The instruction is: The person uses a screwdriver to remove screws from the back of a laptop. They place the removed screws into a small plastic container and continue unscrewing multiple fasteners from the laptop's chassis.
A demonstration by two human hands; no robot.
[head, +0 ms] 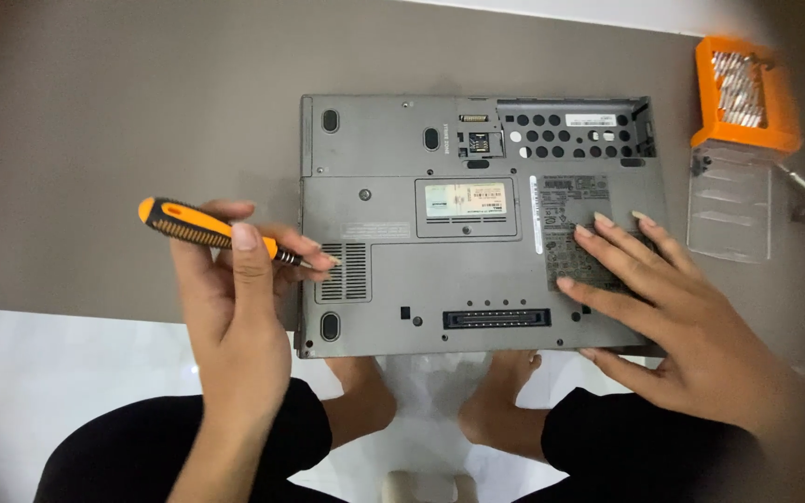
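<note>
From the head view, the left hand [235, 298] grips an orange-and-black screwdriver [211, 231] — tip near a vent of the upturned grey laptop [393, 270] on the table [123, 140]. The right hand [673, 307] lies flat on it — fingers spread, grasping nothing.

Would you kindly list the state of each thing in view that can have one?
Laptop: shut, lying bottom up on the brown mat.
Battery bay: open, empty.
Screwdriver: held in the left hand, tip at the laptop's edge.
Right hand: flat on the laptop, fingers spread.
Bit case: open, clear lid folded out.
</note>
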